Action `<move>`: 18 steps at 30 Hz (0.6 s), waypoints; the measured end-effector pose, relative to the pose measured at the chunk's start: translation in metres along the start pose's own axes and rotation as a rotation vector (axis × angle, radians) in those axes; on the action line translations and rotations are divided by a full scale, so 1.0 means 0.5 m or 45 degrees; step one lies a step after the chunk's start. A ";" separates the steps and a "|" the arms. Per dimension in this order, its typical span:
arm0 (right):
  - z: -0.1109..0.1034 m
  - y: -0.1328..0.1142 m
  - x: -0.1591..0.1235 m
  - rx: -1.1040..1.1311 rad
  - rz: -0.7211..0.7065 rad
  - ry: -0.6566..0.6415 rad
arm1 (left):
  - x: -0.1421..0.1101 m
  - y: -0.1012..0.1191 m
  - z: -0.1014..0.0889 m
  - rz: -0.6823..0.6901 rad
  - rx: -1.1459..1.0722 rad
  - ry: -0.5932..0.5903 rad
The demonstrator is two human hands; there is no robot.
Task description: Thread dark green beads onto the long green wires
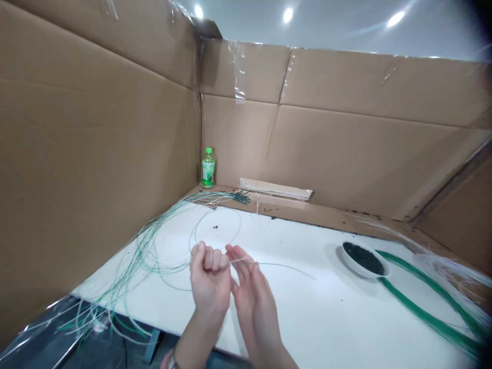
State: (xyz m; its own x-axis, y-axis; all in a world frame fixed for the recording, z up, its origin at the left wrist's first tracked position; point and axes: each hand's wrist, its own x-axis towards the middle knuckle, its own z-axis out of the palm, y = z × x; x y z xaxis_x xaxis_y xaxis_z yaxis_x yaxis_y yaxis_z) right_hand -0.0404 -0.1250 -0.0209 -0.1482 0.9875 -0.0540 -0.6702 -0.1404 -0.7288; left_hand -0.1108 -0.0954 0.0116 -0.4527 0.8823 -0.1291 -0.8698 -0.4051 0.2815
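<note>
The left hand (210,277) is clenched around a thin strand (284,265) above the white tabletop (307,318). The right hand (251,297), beside it, has its fingers extended along the strand, which projects past them to the right; whether they pinch it cannot be determined. A loose bundle of green and white strands (144,253) lies to the left. A white bowl (363,260) of dark pieces stands to the right, by green strands (426,307).

From the wearer's head, the single view looks forward and down over the left hand (210,277) and right hand (251,297), both within arm's reach. It takes in the white tabletop (307,318) around them and the cardboard wall (338,148) beyond.
</note>
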 end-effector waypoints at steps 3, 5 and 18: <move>0.018 -0.028 0.019 0.274 -0.189 0.230 | -0.010 -0.018 -0.013 -0.097 0.051 0.024; 0.004 -0.053 0.025 0.326 -0.257 0.260 | 0.008 -0.005 -0.014 -0.132 0.080 0.025; -0.178 -0.155 0.064 0.008 -0.350 0.382 | 0.211 0.170 -0.080 -0.557 0.608 0.154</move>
State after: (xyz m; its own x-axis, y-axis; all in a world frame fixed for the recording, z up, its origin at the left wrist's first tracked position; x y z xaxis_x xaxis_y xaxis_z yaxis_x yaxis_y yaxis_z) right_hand 0.0716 -0.0762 -0.0267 0.2557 0.9652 -0.0552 -0.6596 0.1324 -0.7399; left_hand -0.2405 -0.0465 -0.0162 -0.1200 0.8968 -0.4259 -0.8085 0.1607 0.5662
